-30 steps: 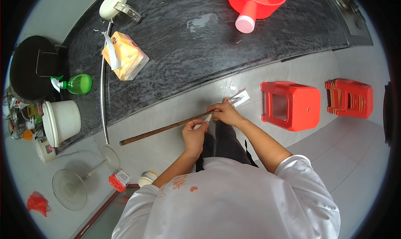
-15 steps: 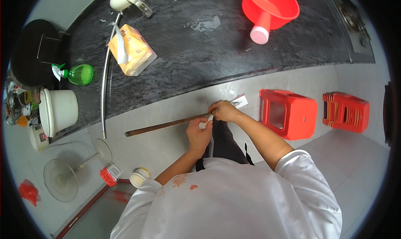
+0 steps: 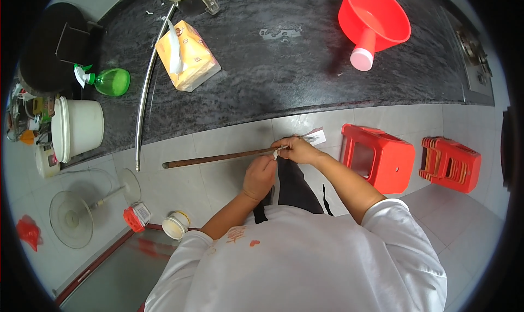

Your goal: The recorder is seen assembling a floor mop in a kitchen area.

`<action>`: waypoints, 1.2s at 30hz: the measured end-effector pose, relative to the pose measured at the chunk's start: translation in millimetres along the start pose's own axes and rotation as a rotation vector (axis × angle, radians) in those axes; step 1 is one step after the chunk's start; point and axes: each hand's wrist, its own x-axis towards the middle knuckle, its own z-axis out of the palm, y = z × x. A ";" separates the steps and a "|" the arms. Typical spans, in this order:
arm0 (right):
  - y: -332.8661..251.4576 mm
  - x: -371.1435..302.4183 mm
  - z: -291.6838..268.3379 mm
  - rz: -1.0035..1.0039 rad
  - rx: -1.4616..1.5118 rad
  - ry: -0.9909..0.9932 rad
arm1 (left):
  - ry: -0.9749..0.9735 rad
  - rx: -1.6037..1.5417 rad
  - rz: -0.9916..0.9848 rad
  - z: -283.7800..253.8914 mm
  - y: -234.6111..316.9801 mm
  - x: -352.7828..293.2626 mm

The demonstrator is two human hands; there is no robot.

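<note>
A long brown stick [image 3: 218, 159] lies crosswise in front of my body, below the counter edge, its free end pointing left. My right hand [image 3: 299, 150] is closed around the stick near its right end. Just past those fingers shows a flat, whitish, blade-like piece [image 3: 316, 137]; whether it is fixed to the stick, I cannot tell. My left hand [image 3: 258, 178] pinches a small crumpled white tissue [image 3: 275, 154] against the stick, close beside the right fingers. Part of the tissue is hidden by the hands.
On the dark counter [image 3: 245, 72] are a yellow tissue pack [image 3: 191, 58], a metal tube [image 3: 146, 88], a green spray bottle [image 3: 113, 82], a white bucket [image 3: 84, 128] and a red dipper [image 3: 376, 20]. Red stools [image 3: 393, 165] stand right. A white tub [image 3: 176, 226] stands lower left.
My left hand has turned and brought the tissue up to the stick beside my right fingers. The right hand keeps its grip. The whole view has shifted slightly.
</note>
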 end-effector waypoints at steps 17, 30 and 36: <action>-4.6 -12.4 8.8 0.023 0.116 0.302 | 0.180 -0.030 0.144 12.7 -9.2 19.7; 12.1 -26.3 14.8 -0.012 0.203 0.193 | 0.156 -0.300 -0.300 -7.7 6.2 14.5; -10.4 -31.1 30.8 -0.067 0.069 0.148 | 0.107 -0.441 -0.314 -17.1 -6.8 0.3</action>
